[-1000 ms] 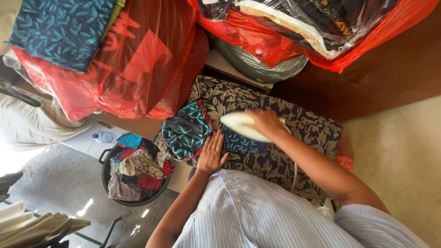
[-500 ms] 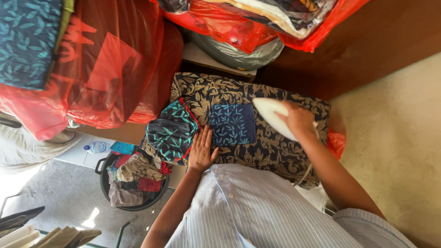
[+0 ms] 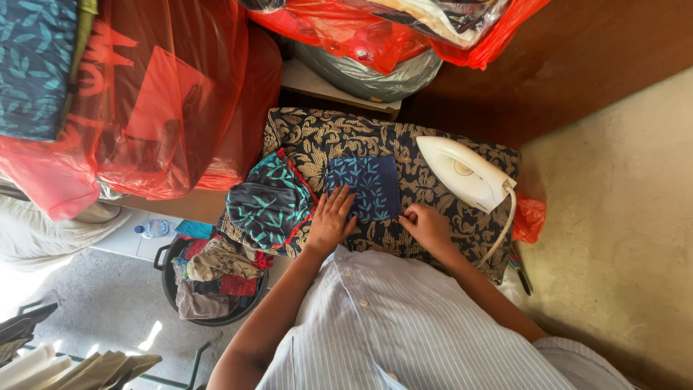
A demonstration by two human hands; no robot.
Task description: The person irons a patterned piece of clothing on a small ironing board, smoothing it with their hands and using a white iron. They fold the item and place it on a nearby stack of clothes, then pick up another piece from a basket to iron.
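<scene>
- So, both hands are down on the blue patch (image 3: 363,188), a small square of navy leaf-print cloth lying flat in the middle of the board (image 3: 317,137), which has a dark gold-patterned cover.
- Left hand (image 3: 330,220) is spread open, palm down, fingertips on the patch's near-left corner. It's pressing, not gripping.
- Right hand (image 3: 427,225) sits at the near-right corner with fingers curled in. Looks like it's pinching or tucking the edge, though I can't tell if any cloth is really caught between the fingers.
- To do this bit well, I'd say keep the left hand flat as an anchor and draw the right corner outward so the edge lies straight with no ripple under the palm.
- Iron (image 3: 464,172) is white, parked on the board just right of the patch, nose pointing away from the person. It's near the right hand, so I'd mind the knuckles.
- Its cord (image 3: 503,230) drops off the right edge of the board, easy to snag with an elbow.
- A bunched teal-and-red piece (image 3: 266,201) crowds the left side, touching the board's edge near the left hand.
- Red bags (image 3: 159,108) full of cloth hem in the far side.
- A black basket (image 3: 209,278) of scraps sits on the floor to the left, with a water bottle (image 3: 153,229) beside it.
</scene>
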